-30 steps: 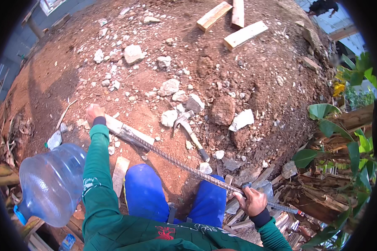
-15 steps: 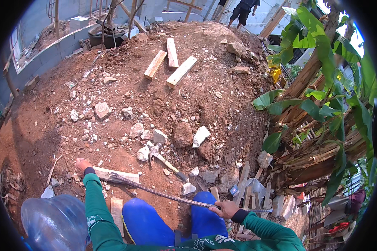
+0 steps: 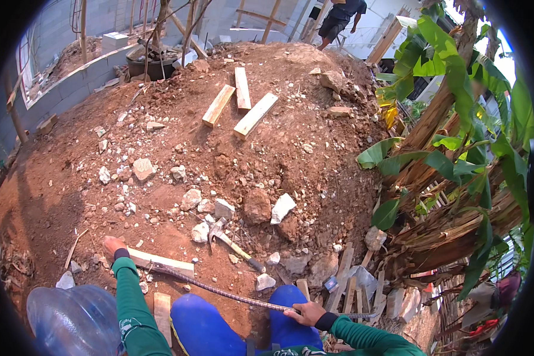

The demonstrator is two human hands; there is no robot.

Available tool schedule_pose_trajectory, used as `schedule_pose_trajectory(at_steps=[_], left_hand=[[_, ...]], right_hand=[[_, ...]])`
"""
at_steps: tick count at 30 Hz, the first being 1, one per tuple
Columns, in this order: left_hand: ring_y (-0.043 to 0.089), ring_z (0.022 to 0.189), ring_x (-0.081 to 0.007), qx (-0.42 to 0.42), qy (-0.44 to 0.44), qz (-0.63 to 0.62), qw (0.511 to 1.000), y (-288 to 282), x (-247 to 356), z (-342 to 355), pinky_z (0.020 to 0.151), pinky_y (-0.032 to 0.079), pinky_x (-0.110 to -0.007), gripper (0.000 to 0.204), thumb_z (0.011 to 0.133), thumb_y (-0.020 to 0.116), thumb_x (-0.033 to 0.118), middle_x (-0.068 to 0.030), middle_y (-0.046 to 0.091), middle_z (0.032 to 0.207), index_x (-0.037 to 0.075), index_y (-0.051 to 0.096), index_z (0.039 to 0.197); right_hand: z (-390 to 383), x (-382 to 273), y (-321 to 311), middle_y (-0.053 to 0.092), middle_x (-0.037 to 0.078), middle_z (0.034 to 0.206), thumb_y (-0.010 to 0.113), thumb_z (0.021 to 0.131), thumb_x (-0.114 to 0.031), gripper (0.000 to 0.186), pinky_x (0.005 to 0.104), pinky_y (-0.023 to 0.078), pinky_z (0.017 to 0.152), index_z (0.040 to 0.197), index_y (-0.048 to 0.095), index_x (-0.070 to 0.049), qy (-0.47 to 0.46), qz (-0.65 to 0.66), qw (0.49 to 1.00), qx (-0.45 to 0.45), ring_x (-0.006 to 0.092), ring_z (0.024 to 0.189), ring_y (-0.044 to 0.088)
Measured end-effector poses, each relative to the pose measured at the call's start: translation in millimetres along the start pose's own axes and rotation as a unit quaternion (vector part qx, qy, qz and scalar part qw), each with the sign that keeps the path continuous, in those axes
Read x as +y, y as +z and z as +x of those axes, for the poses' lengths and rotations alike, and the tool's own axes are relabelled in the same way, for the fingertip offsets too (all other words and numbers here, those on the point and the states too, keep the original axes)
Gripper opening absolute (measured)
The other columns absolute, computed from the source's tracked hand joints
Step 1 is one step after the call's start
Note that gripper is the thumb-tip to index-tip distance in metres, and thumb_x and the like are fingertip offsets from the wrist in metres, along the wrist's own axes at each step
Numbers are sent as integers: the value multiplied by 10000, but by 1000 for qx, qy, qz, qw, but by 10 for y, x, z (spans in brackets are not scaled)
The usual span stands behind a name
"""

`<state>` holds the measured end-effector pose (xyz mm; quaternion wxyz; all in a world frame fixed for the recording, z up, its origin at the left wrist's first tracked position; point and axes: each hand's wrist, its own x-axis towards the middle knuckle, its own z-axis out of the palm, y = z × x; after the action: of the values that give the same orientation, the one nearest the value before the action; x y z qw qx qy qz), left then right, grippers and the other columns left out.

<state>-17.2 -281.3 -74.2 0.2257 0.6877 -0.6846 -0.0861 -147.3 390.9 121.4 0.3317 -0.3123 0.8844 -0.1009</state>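
Observation:
My left hand (image 3: 114, 244) is closed around the left end of a wooden block (image 3: 175, 266) lying on the dirt. A ribbed steel bar (image 3: 219, 291) runs from this block across to the right, in front of my blue-clad knees. My right hand (image 3: 305, 312) grips the bar towards its right end, with the thumb and fingers wrapped round it. The bar's left end rests against or on the block; exact contact cannot be made out. Beyond the bar, a claw hammer (image 3: 238, 251) with a yellowish handle lies on the ground.
A clear blue plastic water jug (image 3: 71, 320) stands at my left. A short plank (image 3: 162, 311) lies by my knee. Stones (image 3: 283, 209) and three wood blocks (image 3: 256, 115) lie ahead. Wood scraps (image 3: 341, 276) and banana plants (image 3: 439, 148) are right. A person (image 3: 341, 21) is at the back.
The view has tilted slightly upward. My right hand and the bar sit a little lower and further left in the picture. The person at the back shows more fully, legs in a new stance.

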Motion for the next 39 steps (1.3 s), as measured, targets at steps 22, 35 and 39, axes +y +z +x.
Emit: schedule_pose_trajectory(at_steps=[22, 35, 39], left_hand=[[638, 1055, -388, -28, -26, 34, 999, -253, 842, -117, 855, 558, -494, 194, 921, 576, 126, -174, 587, 1196, 35, 598, 1092], [603, 1160, -372, -66, -56, 38, 996, -344, 894, -117, 976, 497, -473, 337, 886, 623, 227, -169, 549, 1281, 63, 595, 1179], [573, 1201, -374, -103, -71, 0, 992, -435, 919, -110, 991, 480, -480, 372, 879, 625, 233, -178, 550, 1270, 52, 589, 1202]], right_hand=[[8, -238, -321, 626, 171, 597, 452, 963, -671, 594, 518, 522, 579, 865, 641, -117, 26, -95, 995, 24, 405, 616, 660], [-157, -519, -371, 614, 161, 594, 692, 904, -494, 461, 468, 461, 460, 725, 547, -95, -26, -173, 973, 150, 394, 533, 617], [-37, -345, -106, 631, 153, 633, 694, 906, -481, 437, 468, 460, 470, 759, 540, -99, -41, -175, 970, 165, 384, 552, 624]])
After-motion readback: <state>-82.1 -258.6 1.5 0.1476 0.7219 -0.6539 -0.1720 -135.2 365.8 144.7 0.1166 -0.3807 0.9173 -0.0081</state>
